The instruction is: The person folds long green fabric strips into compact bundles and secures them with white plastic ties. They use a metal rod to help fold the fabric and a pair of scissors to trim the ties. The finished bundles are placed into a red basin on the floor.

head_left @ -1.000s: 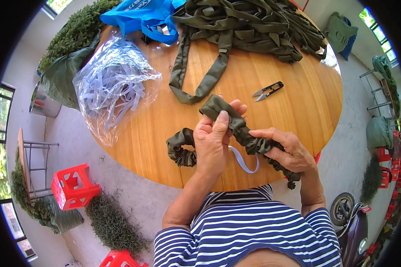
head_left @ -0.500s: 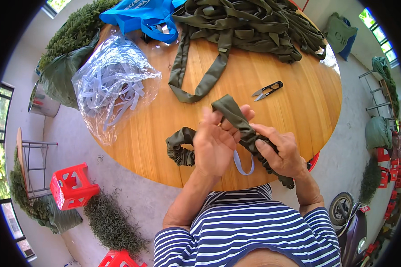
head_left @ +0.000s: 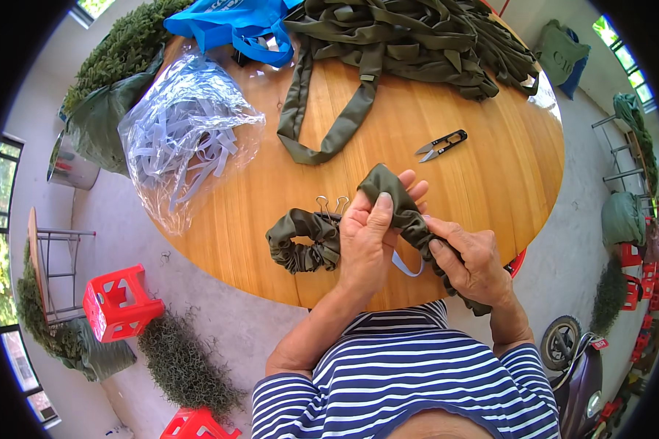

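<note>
An olive-green fabric tube runs slantwise between my hands, smooth at its far end and gathered toward me. My left hand is closed on the smooth end, thumb pressed on top. Lower down, my right hand pinches the gathered part between thumb and fingers. A white elastic band loops out beneath the tube. Left of my left hand lies a gathered olive fabric ring, with a binder clip at its far right side, partly hidden. Black-handled thread snips rest farther off on the wooden table.
Olive fabric strips are heaped at the table's far side, one looping toward me. A clear plastic bag with white elastic strips lies at left, near a blue bag. Red stools and artificial greenery stand on the floor.
My left thumb has come down onto the fabric tube, where the palm was spread before. That hand has shifted right, uncovering the binder clip and more of the gathered ring.
</note>
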The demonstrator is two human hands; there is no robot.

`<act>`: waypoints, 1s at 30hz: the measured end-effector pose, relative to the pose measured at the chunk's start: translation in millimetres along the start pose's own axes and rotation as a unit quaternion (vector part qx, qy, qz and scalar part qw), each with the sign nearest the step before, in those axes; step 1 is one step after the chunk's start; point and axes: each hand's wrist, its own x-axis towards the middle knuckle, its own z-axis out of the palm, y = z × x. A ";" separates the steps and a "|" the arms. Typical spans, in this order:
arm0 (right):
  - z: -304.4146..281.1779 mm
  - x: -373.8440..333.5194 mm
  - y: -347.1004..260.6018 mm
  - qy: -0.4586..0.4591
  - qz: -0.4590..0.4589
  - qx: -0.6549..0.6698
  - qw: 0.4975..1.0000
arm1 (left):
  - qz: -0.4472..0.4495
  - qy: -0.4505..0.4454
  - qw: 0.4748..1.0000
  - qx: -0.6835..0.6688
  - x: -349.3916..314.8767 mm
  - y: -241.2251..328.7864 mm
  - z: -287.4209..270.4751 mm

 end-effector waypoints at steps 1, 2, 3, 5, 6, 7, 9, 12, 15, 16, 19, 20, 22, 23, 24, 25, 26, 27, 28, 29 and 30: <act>1.6 0.4 -0.3 -0.001 0.000 -0.004 1.000 | 0.000 0.003 1.000 0.001 -0.5 -2.7 1.0; 3.6 1.1 -0.6 -0.003 -0.001 -0.007 1.000 | 0.001 0.007 1.000 0.002 -1.4 -6.1 1.9; 5.3 2.1 0.9 0.002 0.005 0.006 1.000 | 0.001 -0.009 1.000 -0.005 -4.0 -13.8 2.9; 9.7 6.5 5.0 0.010 0.016 0.033 0.999 | 0.001 -0.008 1.000 -0.011 -3.2 -14.0 1.5; 10.2 7.4 2.4 0.012 0.046 0.048 0.998 | 0.003 -0.006 1.000 -0.013 -2.4 -13.0 0.6; 10.1 8.1 -1.7 0.015 0.076 0.063 0.995 | 0.017 -0.004 1.000 -0.015 -2.8 -11.8 1.7; 16.3 12.7 -5.3 0.060 0.063 0.053 0.995 | 0.005 -0.001 1.000 -0.001 -2.7 -10.2 4.5; 26.2 19.1 0.2 0.120 -0.036 -0.011 0.992 | -0.012 -0.033 0.999 0.031 -3.5 -9.8 3.0; 14.7 13.4 10.5 0.067 -0.067 -0.047 0.994 | -0.116 -0.060 0.990 -0.054 -3.8 -0.5 -1.8; 11.4 11.9 12.3 0.067 -0.071 -0.054 0.994 | -0.166 -0.065 0.979 -0.102 -3.2 3.4 -3.8; 3.9 6.1 11.0 0.062 -0.095 -0.051 0.992 | -0.150 -0.002 0.976 -0.158 2.4 4.7 -10.5; 2.4 3.9 9.6 0.059 -0.105 -0.045 0.992 | -0.134 0.031 0.978 -0.159 3.4 4.9 -10.5; 1.1 1.1 8.3 0.044 -0.087 -0.051 0.994 | -0.078 0.026 0.991 -0.107 3.6 1.9 -9.1; 1.0 0.4 8.2 0.036 -0.078 -0.054 0.995 | -0.057 0.023 0.996 -0.071 2.5 2.7 -7.2; 0.7 -0.2 8.4 0.037 -0.073 -0.051 0.995 | -0.038 0.018 0.998 -0.036 2.0 2.6 -5.6; 1.0 -0.7 8.7 0.038 -0.070 -0.048 0.996 | -0.038 0.012 0.998 -0.038 1.8 1.9 -5.3; 1.2 -1.1 8.8 0.039 -0.066 -0.044 0.996 | -0.039 0.006 0.998 -0.040 1.5 1.3 -5.4; 1.2 -1.4 8.0 0.033 -0.048 -0.032 0.998 | -0.039 0.001 0.998 -0.042 1.2 0.7 -5.1; 1.3 -1.7 6.8 0.027 -0.030 -0.020 0.999 | -0.051 -0.006 0.998 -0.028 0.6 0.5 -4.4; 1.2 -2.2 6.1 0.021 -0.012 -0.008 1.000 | -0.062 -0.013 0.998 -0.014 -0.4 0.3 -3.5; 0.9 -2.5 7.3 0.016 0.008 0.003 1.000 | -0.072 -0.019 0.997 -0.001 -1.6 -0.1 -2.8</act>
